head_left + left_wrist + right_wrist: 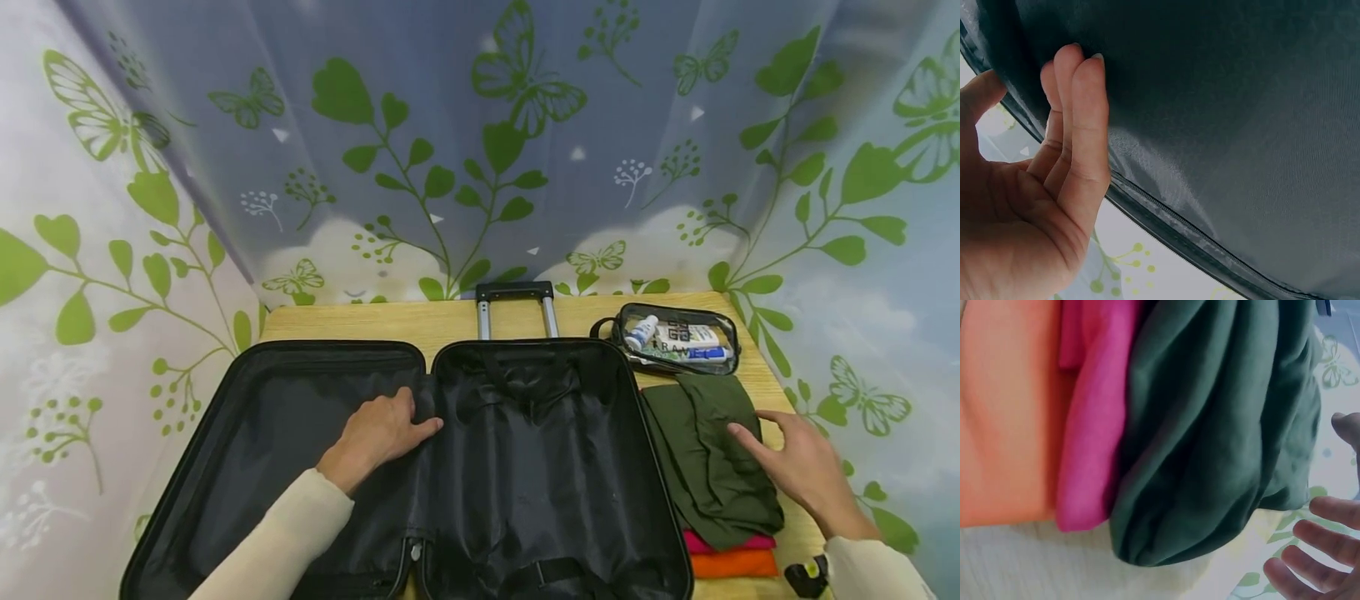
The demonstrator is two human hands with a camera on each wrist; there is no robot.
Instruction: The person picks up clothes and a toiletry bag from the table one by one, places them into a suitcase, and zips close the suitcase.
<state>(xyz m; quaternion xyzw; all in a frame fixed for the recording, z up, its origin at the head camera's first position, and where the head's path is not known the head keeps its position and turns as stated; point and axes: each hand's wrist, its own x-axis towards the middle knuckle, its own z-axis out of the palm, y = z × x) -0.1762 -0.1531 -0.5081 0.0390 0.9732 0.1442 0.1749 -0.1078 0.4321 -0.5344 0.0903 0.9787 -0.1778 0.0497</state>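
A black suitcase (431, 467) lies spread open, with dark lining in both halves. My left hand (382, 435) hovers over its left half near the middle hinge, holding nothing. In the left wrist view its fingers (1090, 119) extend close to the lining (1241, 112). On the right, a folded dark green garment (708, 454) tops a stack with a pink cloth (731, 542) and an orange cloth (733, 563) under it. My right hand (806, 462) is at the stack's right side, thumb over the green fabric in the head view, fingers spread (1329, 540) and not gripping.
A clear black-edged pouch (675, 337) with small bottles and tubes sits behind the stack on the wooden table (360, 321). The suitcase's pull handle (515, 292) extends toward the back. A small black-and-yellow object (808, 577) lies by my right sleeve. Patterned curtains (450, 167) surround the table.
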